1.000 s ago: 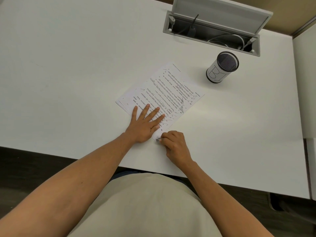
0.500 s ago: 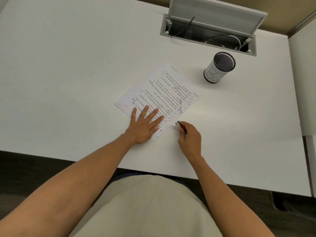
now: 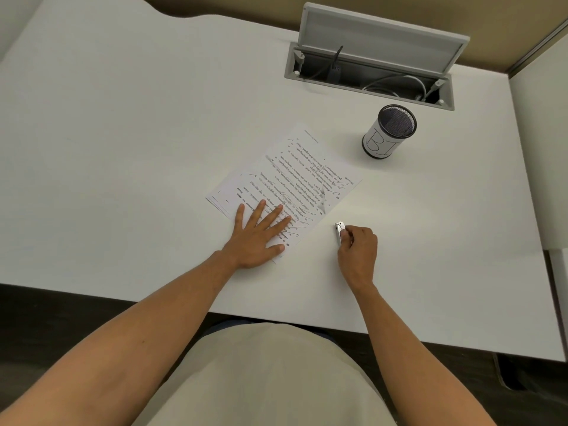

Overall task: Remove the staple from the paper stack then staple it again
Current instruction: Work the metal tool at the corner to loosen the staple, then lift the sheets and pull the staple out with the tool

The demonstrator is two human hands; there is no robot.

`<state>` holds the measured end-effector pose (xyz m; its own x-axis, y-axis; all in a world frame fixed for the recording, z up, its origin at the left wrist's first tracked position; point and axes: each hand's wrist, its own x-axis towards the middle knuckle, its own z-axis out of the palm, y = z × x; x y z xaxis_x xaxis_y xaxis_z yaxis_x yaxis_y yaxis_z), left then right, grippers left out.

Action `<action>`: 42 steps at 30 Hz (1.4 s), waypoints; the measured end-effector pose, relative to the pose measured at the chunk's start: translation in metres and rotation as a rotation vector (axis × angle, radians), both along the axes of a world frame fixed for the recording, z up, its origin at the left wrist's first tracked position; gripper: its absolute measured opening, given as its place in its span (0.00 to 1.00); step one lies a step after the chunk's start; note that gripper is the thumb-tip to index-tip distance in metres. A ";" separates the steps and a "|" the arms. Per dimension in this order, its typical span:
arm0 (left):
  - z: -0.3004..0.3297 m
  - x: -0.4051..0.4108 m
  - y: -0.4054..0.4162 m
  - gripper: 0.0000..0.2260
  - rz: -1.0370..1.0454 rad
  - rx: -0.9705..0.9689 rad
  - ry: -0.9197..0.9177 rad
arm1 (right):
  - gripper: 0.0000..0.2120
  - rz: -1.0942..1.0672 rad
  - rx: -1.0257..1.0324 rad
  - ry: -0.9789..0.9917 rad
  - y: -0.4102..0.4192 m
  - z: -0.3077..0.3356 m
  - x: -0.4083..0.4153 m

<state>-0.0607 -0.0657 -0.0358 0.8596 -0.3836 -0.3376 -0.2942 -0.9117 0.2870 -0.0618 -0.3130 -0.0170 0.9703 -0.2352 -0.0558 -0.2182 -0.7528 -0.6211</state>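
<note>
Right hand (image 3: 358, 252) grasping small metal tool (image 3: 339, 231); left hand (image 3: 261, 233) flat, released, on paper stack (image 3: 285, 179); could slide if lifted

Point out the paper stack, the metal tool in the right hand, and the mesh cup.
paper stack (image 3: 289, 176), head view: middle of the top printed sheet.
metal tool (image 3: 339, 231), head view: shiny body, beside the fingers.
mesh cup (image 3: 381, 142), head view: white label on its side.
</note>
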 end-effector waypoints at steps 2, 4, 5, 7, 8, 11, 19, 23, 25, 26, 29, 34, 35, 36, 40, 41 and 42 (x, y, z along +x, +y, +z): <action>0.000 0.000 0.001 0.33 -0.008 -0.012 0.005 | 0.09 -0.018 -0.009 -0.001 0.002 0.003 0.000; -0.001 -0.001 0.002 0.35 -0.018 0.002 -0.006 | 0.11 -0.025 -0.070 -0.054 0.005 0.007 -0.002; -0.002 -0.001 0.002 0.35 -0.018 0.004 -0.015 | 0.12 -0.003 -0.117 -0.103 0.007 0.009 -0.004; -0.003 -0.002 0.003 0.35 -0.013 -0.003 -0.028 | 0.12 0.102 -0.196 -0.204 0.013 0.012 -0.006; -0.004 -0.003 0.003 0.36 -0.015 -0.004 -0.032 | 0.13 0.173 -0.208 -0.232 0.017 0.012 -0.006; -0.006 -0.003 0.004 0.37 -0.032 0.004 -0.040 | 0.17 0.422 -0.186 -0.208 0.029 0.010 -0.006; -0.003 -0.007 0.007 0.42 0.030 -0.069 -0.101 | 0.24 0.591 -0.187 -0.047 0.042 0.009 0.008; 0.000 -0.010 0.008 0.38 0.119 -0.240 -0.247 | 0.25 0.617 -0.184 -0.059 0.041 0.008 0.010; 0.002 -0.011 0.008 0.34 0.156 -0.325 -0.319 | 0.24 0.615 -0.182 -0.068 0.040 0.007 0.011; 0.003 -0.010 0.008 0.32 0.169 -0.352 -0.338 | 0.23 0.611 -0.184 -0.083 0.040 0.007 0.012; 0.007 -0.007 0.015 0.30 0.194 -0.370 -0.212 | 0.16 0.585 -0.205 -0.138 0.044 0.006 0.014; 0.015 0.003 0.030 0.21 0.178 -0.351 -0.017 | 0.09 0.562 -0.247 -0.153 0.045 0.005 0.022; 0.019 0.004 0.029 0.18 0.208 -0.380 -0.026 | 0.09 0.570 -0.242 -0.160 0.045 0.004 0.023; 0.023 0.006 0.027 0.15 0.235 -0.400 -0.063 | 0.09 0.578 -0.232 -0.169 0.045 0.005 0.024; 0.034 0.016 0.012 0.11 0.317 -0.494 -0.192 | 0.11 0.551 -0.133 -0.249 0.044 0.017 0.030; 0.039 0.019 0.008 0.10 0.341 -0.542 -0.194 | 0.12 0.540 -0.084 -0.296 0.043 0.023 0.033; 0.044 0.023 0.004 0.09 0.361 -0.608 -0.189 | 0.13 0.523 -0.026 -0.355 0.043 0.031 0.037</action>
<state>-0.0379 -0.0616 0.0083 0.9903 -0.1383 0.0115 -0.1004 -0.6566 0.7476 -0.0247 -0.2697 0.0142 0.9157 0.2783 0.2899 0.3987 -0.7202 -0.5677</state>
